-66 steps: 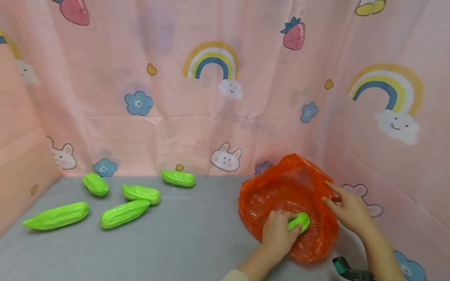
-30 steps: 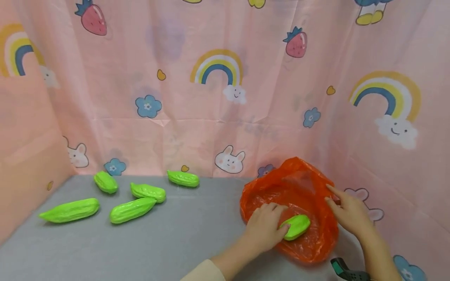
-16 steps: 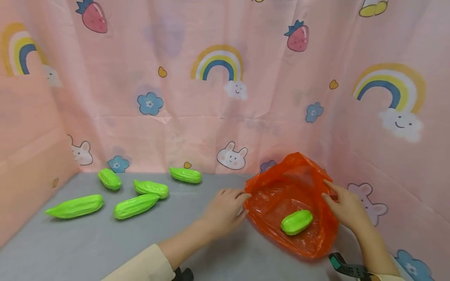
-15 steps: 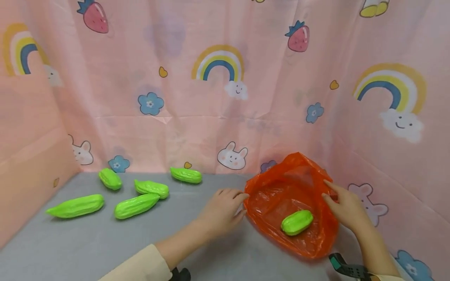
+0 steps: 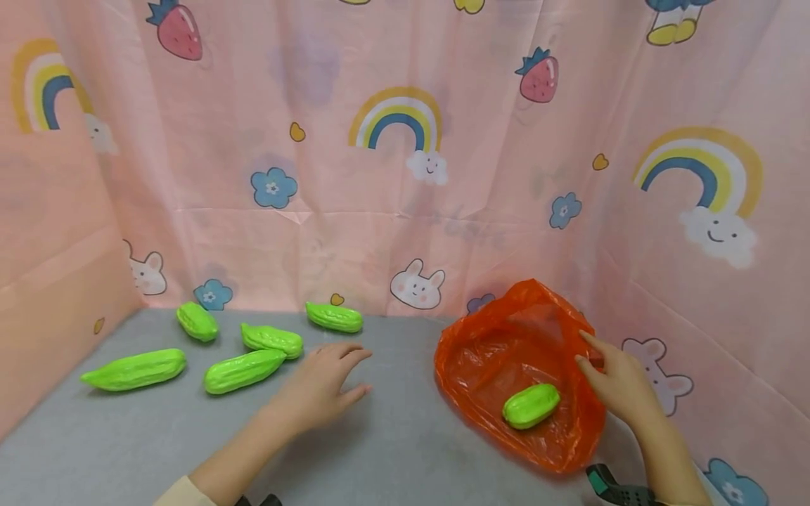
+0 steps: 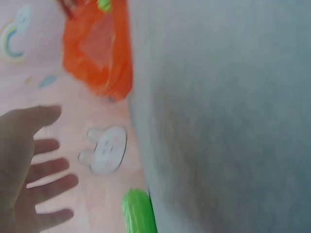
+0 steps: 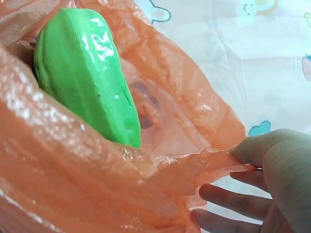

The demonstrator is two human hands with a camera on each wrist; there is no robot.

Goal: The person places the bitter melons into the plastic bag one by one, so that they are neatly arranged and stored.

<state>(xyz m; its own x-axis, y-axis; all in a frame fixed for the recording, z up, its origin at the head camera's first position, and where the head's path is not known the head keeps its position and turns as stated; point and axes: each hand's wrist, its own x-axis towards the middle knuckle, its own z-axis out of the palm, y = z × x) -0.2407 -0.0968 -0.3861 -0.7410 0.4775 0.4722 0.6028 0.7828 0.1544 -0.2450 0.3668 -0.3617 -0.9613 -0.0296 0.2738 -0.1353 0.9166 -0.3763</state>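
Observation:
My right hand (image 5: 623,383) pinches the right edge of an orange-red plastic bag (image 5: 471,358) between thumb and index finger. The bag's mouth stands wide, and one ridged bright green gourd (image 5: 531,405) lies inside it. In the right wrist view, the thin plastic is drawn out toward the pinching fingers (image 7: 243,196). My left hand (image 5: 319,386) hovers over the grey table with fingers spread and nothing in them. Closest to it are two touching green gourds, the front gourd (image 5: 243,372) and the rear gourd (image 5: 272,340).
Farther left lie a long pointed gourd (image 5: 134,370) and a shorter gourd (image 5: 197,322). Another gourd (image 5: 334,318) sits at the table's back edge by the pink patterned curtain (image 5: 354,246). The curtain also closes off both sides of the grey table (image 5: 392,450).
My left hand has let go of the gourd inside the bag, come out past its left rim, and moved left toward the other gourds. My right hand keeps its pinch on the bag.

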